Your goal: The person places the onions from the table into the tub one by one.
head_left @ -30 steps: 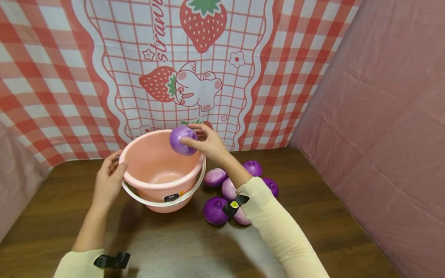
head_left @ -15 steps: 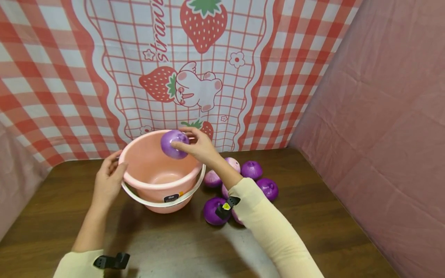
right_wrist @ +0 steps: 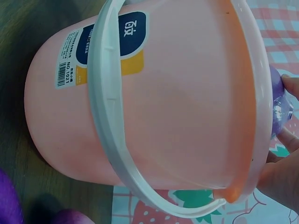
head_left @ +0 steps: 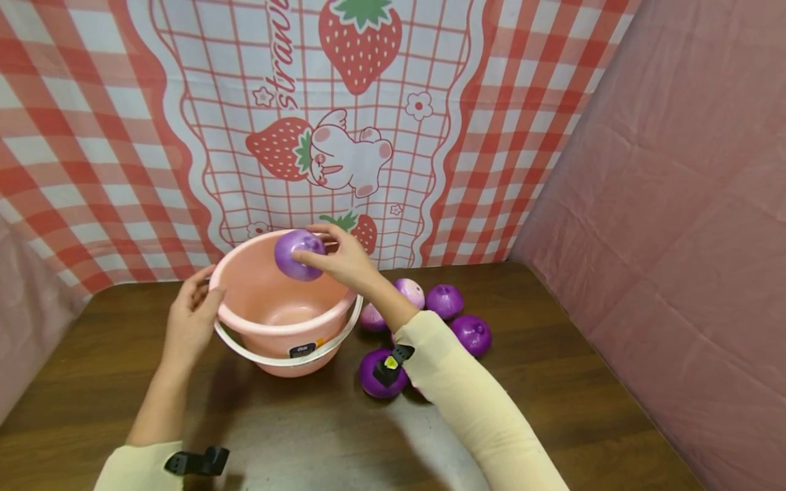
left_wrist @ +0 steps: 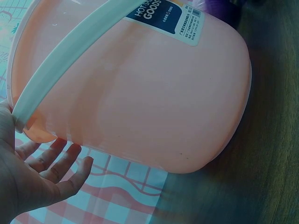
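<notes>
Head view, from the left: the left hand (head_left: pixel 192 320) grips the pink bucket (head_left: pixel 279 329) by the left of its rim, thumb over the edge and fingers outside. The bucket stands on the bench (head_left: pixel 295 426), its white handle (head_left: pixel 254 355) hanging across the near side beside a dark label (head_left: pixel 302 350). Over the bucket's mouth, toward the far right, the right hand (head_left: pixel 345 260) pinches a light purple onion (head_left: pixel 293 262) between thumb and fingers. Right of the bucket lie more onions: a near dark one (head_left: pixel 369 379), a pinkish one (head_left: pixel 372 319) farther back, a pale one (head_left: pixel 411 292) beyond it, then two purple ones (head_left: pixel 445 301) farther right. The right sleeve (head_left: pixel 473 402) covers part of this group, so I cannot count it fairly.
</notes>
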A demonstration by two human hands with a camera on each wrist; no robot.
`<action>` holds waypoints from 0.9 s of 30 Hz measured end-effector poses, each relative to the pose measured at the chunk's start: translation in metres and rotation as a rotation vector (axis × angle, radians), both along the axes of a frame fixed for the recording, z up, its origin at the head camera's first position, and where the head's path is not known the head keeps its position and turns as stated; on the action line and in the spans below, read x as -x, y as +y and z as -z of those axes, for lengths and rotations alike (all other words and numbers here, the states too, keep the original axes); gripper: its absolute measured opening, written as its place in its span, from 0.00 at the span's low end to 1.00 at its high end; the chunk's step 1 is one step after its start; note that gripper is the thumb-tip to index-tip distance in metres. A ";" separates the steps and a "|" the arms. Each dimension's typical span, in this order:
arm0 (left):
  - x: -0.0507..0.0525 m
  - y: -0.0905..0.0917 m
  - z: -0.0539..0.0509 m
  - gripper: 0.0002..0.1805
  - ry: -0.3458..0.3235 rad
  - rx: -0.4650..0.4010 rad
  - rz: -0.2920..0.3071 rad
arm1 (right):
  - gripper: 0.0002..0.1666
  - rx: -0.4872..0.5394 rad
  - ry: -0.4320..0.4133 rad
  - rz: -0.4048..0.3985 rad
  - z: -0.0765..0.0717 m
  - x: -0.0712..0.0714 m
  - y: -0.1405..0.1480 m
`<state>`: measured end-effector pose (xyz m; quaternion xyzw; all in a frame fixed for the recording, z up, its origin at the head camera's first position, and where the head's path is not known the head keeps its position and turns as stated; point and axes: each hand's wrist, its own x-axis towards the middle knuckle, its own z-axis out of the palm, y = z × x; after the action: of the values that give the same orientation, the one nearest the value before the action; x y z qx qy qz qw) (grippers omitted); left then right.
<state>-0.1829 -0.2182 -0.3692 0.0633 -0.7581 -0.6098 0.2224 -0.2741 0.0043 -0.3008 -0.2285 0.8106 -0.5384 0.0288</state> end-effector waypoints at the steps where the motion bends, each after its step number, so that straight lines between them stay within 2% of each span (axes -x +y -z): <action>1: 0.000 0.000 0.000 0.24 0.000 0.001 0.000 | 0.33 -0.004 0.002 0.001 0.001 0.000 -0.001; 21: 0.002 -0.001 0.001 0.24 -0.012 0.004 0.001 | 0.35 -0.055 0.016 0.002 0.003 0.004 -0.020; 27: 0.002 -0.001 0.002 0.24 -0.022 0.003 -0.004 | 0.35 -0.122 0.080 -0.022 0.007 0.004 -0.028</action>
<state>-0.1848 -0.2197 -0.3714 0.0714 -0.7614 -0.6072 0.2154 -0.2785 -0.0242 -0.3073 -0.2563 0.8400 -0.4780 0.0162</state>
